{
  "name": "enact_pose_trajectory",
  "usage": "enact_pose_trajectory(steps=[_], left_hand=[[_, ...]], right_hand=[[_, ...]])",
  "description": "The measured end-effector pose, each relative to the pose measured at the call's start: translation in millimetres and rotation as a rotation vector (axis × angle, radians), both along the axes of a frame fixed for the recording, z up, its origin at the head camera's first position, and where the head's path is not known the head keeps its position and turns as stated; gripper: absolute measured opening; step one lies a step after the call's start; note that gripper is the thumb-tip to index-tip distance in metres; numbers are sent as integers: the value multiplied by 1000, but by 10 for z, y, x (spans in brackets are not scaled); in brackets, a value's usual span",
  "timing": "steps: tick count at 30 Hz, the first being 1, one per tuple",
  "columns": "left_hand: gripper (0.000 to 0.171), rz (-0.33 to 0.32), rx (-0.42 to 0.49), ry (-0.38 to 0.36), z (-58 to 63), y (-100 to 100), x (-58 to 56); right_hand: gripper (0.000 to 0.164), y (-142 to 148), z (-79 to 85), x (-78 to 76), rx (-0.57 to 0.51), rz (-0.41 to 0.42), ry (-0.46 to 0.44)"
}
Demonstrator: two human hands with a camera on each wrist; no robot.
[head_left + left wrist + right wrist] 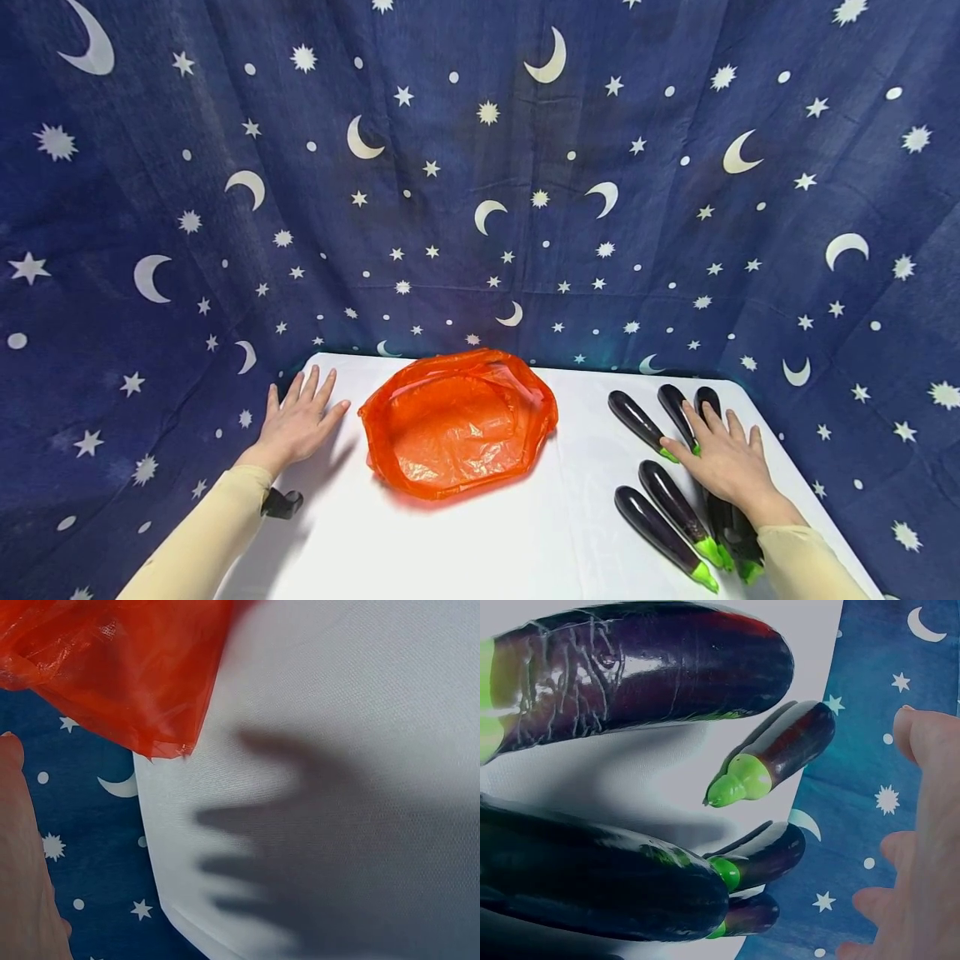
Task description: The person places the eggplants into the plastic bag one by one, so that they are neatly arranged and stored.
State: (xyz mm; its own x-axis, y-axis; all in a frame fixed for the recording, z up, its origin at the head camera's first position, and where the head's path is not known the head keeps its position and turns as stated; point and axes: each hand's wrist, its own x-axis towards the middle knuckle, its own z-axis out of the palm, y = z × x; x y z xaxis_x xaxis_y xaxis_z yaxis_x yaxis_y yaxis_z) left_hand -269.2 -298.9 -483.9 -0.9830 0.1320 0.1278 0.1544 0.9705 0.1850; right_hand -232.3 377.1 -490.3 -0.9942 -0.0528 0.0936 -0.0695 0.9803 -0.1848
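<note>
An orange-red plastic bag (457, 429) lies with its mouth spread wide at the middle of the table. To its left, my left hand (296, 421) hovers palm down with fingers spread, holding nothing; its shadow falls on the white cloth. Over on the right, my right hand (723, 458) is held above several dark purple eggplants, fingers straight and apart. One eggplant (636, 419) lies farther back, left of the fingertips. Another eggplant (663, 537) lies toward the front, its green stem end facing me. In the right wrist view, an eggplant (652, 667) looms close to the camera, apart from the fingers.
A white cloth (480, 550) covers the table. Behind and at both sides hangs a dark blue curtain (450, 167) printed with moons and stars. A black strap piece (282, 503) sticks out at the left wrist.
</note>
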Motion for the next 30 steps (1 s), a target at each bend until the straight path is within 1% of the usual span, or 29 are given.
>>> enact_pose_trajectory(steps=[4,10,14,18,20,24,28,30], left_hand=[[82,-2,10,2,21,6,-11],[80,-25,62,49,63,16,-40],[81,-28,99,62,114,20,-34],[82,-29,126,52,173,35,-13],[80,-40,156,49,207,42,-2],[78,-59,199,59,244,56,0],[77,-74,225,58,254,80,-20],[76,-83,259,53,275,104,-19]], right_hand=[[97,11,-5,19,-7,-1,2],[96,37,-5,27,-23,-11,18],[94,46,38,12,-61,-11,37],[90,80,94,11,-115,-11,76],[89,98,118,20,-144,-16,98],[87,153,159,70,-186,-19,128],[88,248,178,139,-217,-32,114],[89,301,176,168,-227,-45,101]])
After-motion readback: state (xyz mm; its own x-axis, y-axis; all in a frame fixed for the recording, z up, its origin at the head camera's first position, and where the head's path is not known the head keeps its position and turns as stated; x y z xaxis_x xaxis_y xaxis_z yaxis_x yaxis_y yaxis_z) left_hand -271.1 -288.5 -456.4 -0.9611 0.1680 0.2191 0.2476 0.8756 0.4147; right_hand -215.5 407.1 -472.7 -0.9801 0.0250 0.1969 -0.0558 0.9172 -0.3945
